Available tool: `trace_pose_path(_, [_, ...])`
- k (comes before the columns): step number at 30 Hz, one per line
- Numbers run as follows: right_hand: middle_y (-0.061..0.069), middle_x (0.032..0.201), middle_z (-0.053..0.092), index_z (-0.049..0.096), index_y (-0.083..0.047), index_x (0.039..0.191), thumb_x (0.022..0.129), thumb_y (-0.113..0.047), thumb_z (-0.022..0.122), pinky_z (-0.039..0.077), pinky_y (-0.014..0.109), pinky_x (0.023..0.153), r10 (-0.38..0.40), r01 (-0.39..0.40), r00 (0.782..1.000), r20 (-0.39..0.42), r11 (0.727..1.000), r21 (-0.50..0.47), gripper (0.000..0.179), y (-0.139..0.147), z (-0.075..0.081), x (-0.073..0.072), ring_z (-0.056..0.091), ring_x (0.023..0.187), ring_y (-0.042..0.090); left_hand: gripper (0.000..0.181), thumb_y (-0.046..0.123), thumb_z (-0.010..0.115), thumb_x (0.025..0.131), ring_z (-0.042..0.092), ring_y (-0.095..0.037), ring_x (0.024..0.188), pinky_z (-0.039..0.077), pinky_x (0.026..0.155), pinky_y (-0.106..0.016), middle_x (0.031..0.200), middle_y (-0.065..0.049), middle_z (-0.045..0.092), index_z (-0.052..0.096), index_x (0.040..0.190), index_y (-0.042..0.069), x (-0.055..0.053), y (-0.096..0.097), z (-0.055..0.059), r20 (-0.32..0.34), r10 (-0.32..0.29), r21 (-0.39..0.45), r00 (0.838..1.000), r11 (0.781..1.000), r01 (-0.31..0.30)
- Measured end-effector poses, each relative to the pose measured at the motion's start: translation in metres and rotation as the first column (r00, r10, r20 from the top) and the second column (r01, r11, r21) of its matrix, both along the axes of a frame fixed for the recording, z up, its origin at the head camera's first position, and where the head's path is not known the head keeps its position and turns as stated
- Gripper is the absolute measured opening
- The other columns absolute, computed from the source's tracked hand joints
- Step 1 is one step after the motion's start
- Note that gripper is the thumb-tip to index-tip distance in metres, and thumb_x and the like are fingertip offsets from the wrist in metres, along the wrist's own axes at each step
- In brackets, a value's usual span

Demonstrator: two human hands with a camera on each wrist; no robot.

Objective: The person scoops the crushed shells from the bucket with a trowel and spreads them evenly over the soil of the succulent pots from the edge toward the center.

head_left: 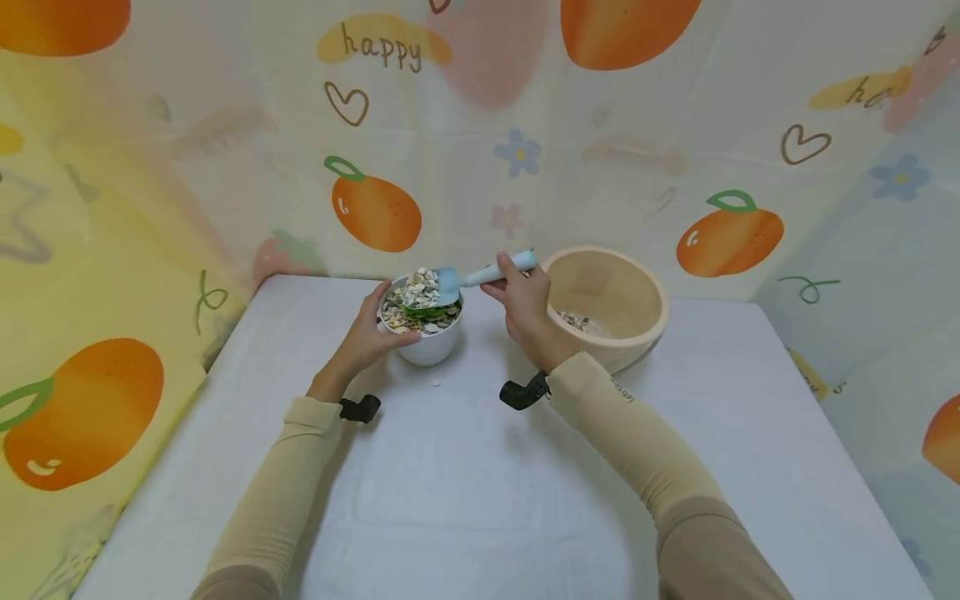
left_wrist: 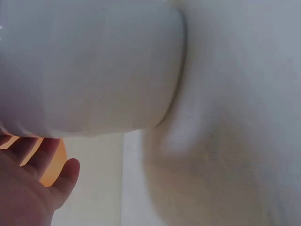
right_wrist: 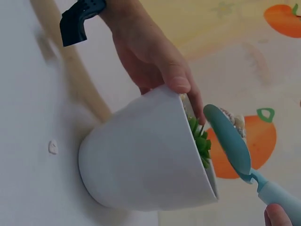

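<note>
I'm viewing a white desk (head_left: 450,500), tan tub (head_left: 615,287) standing on the right. White pot (head_left: 427,347) is standing left of it, left grip (head_left: 367,329) holding its rim between thumb and fingers. Right grip (head_left: 527,310) is gripping the blue scoop (head_left: 448,285) by its handle, blade extending leftward over the pot. Green plant (right_wrist: 201,141) is showing beneath; pale stones (head_left: 420,287) are riding the blade. One chip (right_wrist: 53,147) is lying nearby.

In your head view, the scoop (head_left: 448,286) covers part of the plant (head_left: 431,315), and your right hand (head_left: 527,307) hides part of the handle (head_left: 486,275). Lettering (head_left: 622,392) on your right sleeve (head_left: 641,450) is too small to read. Your left wrist view cuts off the pot (left_wrist: 94,70) at top and left; your right one crops the handle.
</note>
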State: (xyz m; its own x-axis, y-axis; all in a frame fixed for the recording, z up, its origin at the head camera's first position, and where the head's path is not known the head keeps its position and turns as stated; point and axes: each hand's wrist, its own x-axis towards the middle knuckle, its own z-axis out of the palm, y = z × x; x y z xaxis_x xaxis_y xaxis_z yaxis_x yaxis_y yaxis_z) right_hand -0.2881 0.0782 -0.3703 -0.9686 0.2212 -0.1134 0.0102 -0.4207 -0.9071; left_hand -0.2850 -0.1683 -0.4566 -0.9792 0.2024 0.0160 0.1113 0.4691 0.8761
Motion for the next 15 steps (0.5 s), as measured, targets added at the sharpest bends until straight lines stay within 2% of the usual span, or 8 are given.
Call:
trace_pose_path(4, [0.017,0.094,0.065,0.056,-0.008,0.095,0.097,-0.018,0.060,0.059,0.037,0.081,0.002,-0.003,1.000,0.019,1.000,0.024,0.011,-0.0007,-0.0031,-0.0008,0.067,0.067,0.014,0.108,0.033,0.081,0.077,0.020,-0.035,0.147,0.023,0.118,-0.056,0.161,-0.017,0.015,0.011,0.157,0.017,-0.0001,0.0037,-0.0029,-0.018,0.013,0.015,1.000,1.000,-0.013])
trace_pose_path(6, [0.008,0.086,0.063,0.056,-0.008,0.095,0.097,-0.017,0.060,0.059,0.035,0.079,0.000,0.000,1.000,0.024,0.999,0.032,0.011,-0.0015,-0.0044,-0.0014,0.066,0.066,0.014,0.108,0.034,0.081,0.077,0.020,-0.034,0.148,0.024,0.118,-0.055,0.161,-0.017,0.015,0.011,0.157,0.017,0.0006,0.0042,-0.0045,-0.025,0.019,0.017,1.000,1.000,-0.019])
trace_pose_path(7, [0.007,0.085,0.063,0.056,-0.008,0.095,0.097,-0.017,0.060,0.059,0.035,0.078,-0.003,0.002,1.000,0.023,0.999,0.036,0.010,-0.0021,-0.0051,-0.0017,0.066,0.066,0.013,0.108,0.034,0.081,0.077,0.020,-0.034,0.148,0.024,0.118,-0.055,0.161,-0.017,0.016,0.011,0.157,0.016,0.0013,0.0044,-0.0050,-0.030,0.023,0.016,0.999,1.000,-0.023])
trace_pose_path(10, [0.007,0.085,0.062,0.054,-0.007,0.095,0.097,-0.016,0.060,0.060,0.034,0.077,-0.013,0.012,1.000,0.010,0.997,0.074,0.011,-0.0043,-0.0055,-0.0019,0.066,0.065,0.013,0.109,0.035,0.081,0.076,0.020,-0.034,0.148,0.024,0.118,-0.056,0.160,-0.017,0.016,0.011,0.157,0.016,0.0038,0.0048,-0.0061,-0.040,0.035,0.018,0.999,0.999,-0.034])
trace_pose_path(15, [0.015,0.094,0.063,0.052,-0.002,0.102,0.096,-0.018,0.061,0.060,0.031,0.076,-0.030,0.033,0.999,-0.017,0.977,0.211,0.019,-0.0066,-0.0064,-0.0037,0.067,0.068,0.011,0.110,0.038,0.082,0.076,0.022,-0.035,0.146,0.024,0.117,-0.058,0.158,-0.017,0.019,0.011,0.157,0.016,0.0083,0.0069,-0.0055,-0.051,0.055,0.021,0.997,0.998,-0.054])
